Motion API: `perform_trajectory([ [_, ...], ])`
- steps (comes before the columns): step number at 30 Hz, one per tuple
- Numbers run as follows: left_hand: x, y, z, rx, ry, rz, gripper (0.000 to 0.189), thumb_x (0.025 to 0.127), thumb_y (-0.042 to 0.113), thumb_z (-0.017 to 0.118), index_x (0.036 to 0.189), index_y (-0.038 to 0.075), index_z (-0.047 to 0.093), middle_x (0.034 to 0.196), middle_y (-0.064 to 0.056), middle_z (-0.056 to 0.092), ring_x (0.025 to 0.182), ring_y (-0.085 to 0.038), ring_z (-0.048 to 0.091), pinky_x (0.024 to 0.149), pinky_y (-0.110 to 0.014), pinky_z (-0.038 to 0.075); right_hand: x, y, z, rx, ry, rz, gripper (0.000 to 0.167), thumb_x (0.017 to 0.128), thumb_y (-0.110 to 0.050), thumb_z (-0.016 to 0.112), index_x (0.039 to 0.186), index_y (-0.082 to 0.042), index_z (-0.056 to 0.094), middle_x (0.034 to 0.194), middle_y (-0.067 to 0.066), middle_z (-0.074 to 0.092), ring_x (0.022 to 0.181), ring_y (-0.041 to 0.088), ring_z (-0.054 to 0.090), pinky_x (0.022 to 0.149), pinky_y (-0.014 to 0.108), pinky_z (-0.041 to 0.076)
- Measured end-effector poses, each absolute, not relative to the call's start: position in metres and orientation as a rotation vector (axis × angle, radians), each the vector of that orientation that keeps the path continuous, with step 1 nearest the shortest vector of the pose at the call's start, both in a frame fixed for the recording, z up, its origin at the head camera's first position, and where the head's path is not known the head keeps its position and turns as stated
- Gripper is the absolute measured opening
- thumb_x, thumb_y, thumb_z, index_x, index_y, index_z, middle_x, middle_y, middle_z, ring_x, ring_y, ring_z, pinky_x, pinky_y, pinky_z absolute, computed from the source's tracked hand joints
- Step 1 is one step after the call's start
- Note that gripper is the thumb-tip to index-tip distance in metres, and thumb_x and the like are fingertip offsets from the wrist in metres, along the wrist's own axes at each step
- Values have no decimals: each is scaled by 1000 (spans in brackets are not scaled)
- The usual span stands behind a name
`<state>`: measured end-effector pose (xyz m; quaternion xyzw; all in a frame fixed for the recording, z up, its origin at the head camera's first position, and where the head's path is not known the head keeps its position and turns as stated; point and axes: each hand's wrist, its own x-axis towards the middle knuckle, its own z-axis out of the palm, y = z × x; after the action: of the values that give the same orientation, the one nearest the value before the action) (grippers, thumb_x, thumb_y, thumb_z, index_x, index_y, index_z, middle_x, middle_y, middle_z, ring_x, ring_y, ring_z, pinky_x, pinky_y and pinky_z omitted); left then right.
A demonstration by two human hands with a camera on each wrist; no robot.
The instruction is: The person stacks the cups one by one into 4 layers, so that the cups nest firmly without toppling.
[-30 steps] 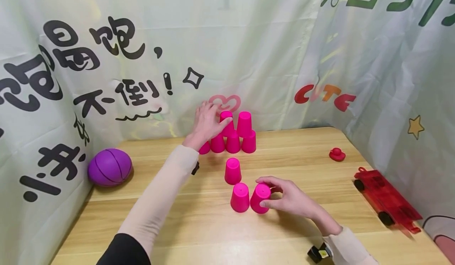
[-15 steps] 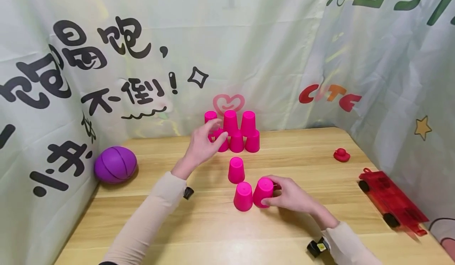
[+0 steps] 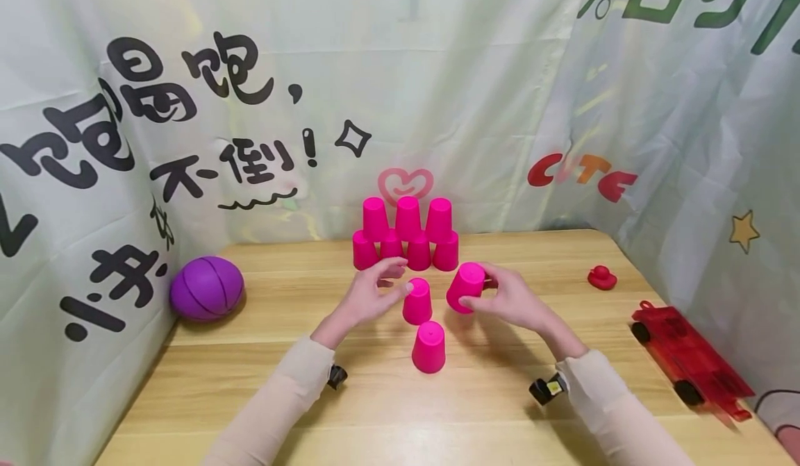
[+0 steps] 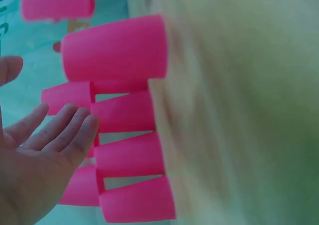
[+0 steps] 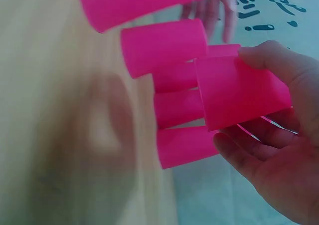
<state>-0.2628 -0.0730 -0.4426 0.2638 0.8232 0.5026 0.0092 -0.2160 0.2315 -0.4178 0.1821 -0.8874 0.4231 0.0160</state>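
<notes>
While the cup wall [image 3: 407, 219] stands as before, four cups under three, both hands have shifted against my frame from half a second ago. Left hand [image 3: 367, 296] was up at the wall's left end, covering part of it; now I see it drawn back toward the camera, and that end shows in full. Right hand [image 3: 515, 299] had its pink cup [image 3: 465, 287] right beside the front cup [image 3: 428, 348]; now that cup is lifted and slightly tilted, out in front of the wall's right end. Grip reads clear to me: right thumb on the near side, fingers round the far side, cup upside down, off the table [image 3: 487, 431]. Left hand carries nothing, fingers loosely extended, in front of the wall's left half. Middle cup [image 3: 417, 302] stands in front of the wall's centre, between the hands; left thumb overlaps it in the head view, but I see a gap in the left wrist view. Front cup sits farther out from the wall, unmoved. Purple ball [image 3: 207, 289] is well left of the wall, red toy car [image 3: 690, 355] well right.
</notes>
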Motion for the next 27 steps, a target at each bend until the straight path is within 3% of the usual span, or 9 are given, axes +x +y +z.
perform_trajectory([
  [4, -259, -70, -452, 864, 2548, 1475, 57, 96, 26, 76, 147, 10, 57, 140, -17, 67, 129, -38, 65, 105, -51, 57, -233, 227, -408, 580, -2719, 1315, 55, 87, -24, 88, 135, -9, 67, 113, 4, 76, 101, 22, 70, 94, 46, 59],
  [12, -255, -65, -463, 959, 2562, 1389, 58, 94, 29, 80, 147, 16, 59, 130, 0, 72, 122, -25, 68, 103, -48, 59, -259, 216, -381, 577, -2648, 1356, 59, 90, -24, 85, 142, -9, 61, 122, 11, 72, 104, 27, 70, 91, 43, 61],
  [19, -256, -60, -466, 945, 2587, 1401, 59, 91, 26, 84, 144, 15, 61, 126, -2, 74, 113, -26, 71, 97, -45, 62, -276, 204, -356, 484, -2593, 1481, 71, 90, -24, 85, 146, -5, 46, 128, 17, 68, 109, 35, 69, 82, 32, 62],
  [27, -257, -56, -466, 867, 2589, 1398, 62, 90, 28, 86, 144, 15, 60, 127, -3, 73, 116, -27, 70, 97, -45, 62, -293, 194, -340, 433, -2553, 1481, 72, 90, -32, 85, 148, -10, 47, 130, 13, 69, 113, 32, 69, 93, 44, 62],
])
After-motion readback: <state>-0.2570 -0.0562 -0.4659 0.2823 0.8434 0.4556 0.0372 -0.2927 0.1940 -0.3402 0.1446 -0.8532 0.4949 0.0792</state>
